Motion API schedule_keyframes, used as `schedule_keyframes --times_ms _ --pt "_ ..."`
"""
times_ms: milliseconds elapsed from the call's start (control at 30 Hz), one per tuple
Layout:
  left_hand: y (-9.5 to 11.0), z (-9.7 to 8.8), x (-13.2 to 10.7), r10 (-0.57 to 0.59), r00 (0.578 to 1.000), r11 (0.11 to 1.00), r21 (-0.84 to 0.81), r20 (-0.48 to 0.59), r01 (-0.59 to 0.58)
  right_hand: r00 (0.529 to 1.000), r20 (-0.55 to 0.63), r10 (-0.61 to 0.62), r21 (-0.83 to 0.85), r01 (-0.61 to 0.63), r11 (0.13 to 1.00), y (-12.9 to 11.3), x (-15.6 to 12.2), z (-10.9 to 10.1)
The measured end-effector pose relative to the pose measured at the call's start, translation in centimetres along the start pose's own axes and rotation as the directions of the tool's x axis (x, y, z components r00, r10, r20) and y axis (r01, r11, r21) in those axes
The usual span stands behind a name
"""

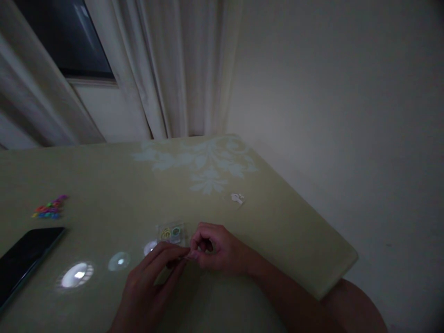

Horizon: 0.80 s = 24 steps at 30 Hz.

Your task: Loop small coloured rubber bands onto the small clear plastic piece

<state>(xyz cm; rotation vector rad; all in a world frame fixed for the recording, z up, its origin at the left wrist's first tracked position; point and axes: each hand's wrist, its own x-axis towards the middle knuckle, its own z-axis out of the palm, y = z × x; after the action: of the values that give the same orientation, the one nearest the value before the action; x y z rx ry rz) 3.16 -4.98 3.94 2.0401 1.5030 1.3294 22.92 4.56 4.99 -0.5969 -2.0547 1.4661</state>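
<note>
My left hand (152, 277) and my right hand (218, 247) meet low in the middle of the view, above the table. Both are closed, thumb against fingers, with their fingertips touching or nearly so. Between them is something small and thin that is too dim and blurred to name. Just beyond the fingertips lies a small clear plastic box (182, 228) with yellowish rings (166, 233) and a dark green ring (176, 231) in it. My left fingers cover part of its near side.
A small white tag-like piece (237, 199) lies farther right on the table (277, 231). At the left are a pile of colourful small pieces (50, 209) and a black phone (29, 254). Bright light reflections show on the tabletop. Curtains (194, 69) and a wall (329, 115) stand behind.
</note>
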Motion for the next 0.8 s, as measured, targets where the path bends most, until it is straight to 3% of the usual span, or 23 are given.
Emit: schedule_keyframes --times_ms 133,200,300,400,533,800 --pt "-0.1 0.0 0.1 0.033 0.999 0.999 0.006 -0.006 -0.033 0.999 0.031 0.031 -0.057 -0.029 0.998 0.0 0.0 -0.8" --pt "0.0 0.0 0.2 0.03 0.999 0.999 0.025 -0.017 -0.03 0.997 0.06 0.052 -0.189 -0.04 0.981 0.1 -0.1 -1.7" --pt "0.1 0.0 0.2 0.025 1.0 0.999 0.046 -0.015 -0.024 0.993 0.086 0.083 -0.443 -0.036 0.896 0.6 -0.2 -3.0" --pt "0.2 0.0 0.0 0.011 1.0 0.999 0.046 -0.022 -0.01 0.982 0.129 0.139 -0.559 -0.043 0.828 1.1 -0.2 -3.5" --pt "0.0 0.0 -0.2 0.006 1.0 0.999 0.045 -0.024 -0.005 0.969 0.173 0.177 -0.599 -0.039 0.8 1.3 -0.2 -3.3" --pt "-0.4 0.0 -0.6 -0.022 0.999 0.998 0.061 -0.045 0.024 0.949 0.268 0.164 -0.566 0.017 0.824 1.0 -0.2 -2.6"
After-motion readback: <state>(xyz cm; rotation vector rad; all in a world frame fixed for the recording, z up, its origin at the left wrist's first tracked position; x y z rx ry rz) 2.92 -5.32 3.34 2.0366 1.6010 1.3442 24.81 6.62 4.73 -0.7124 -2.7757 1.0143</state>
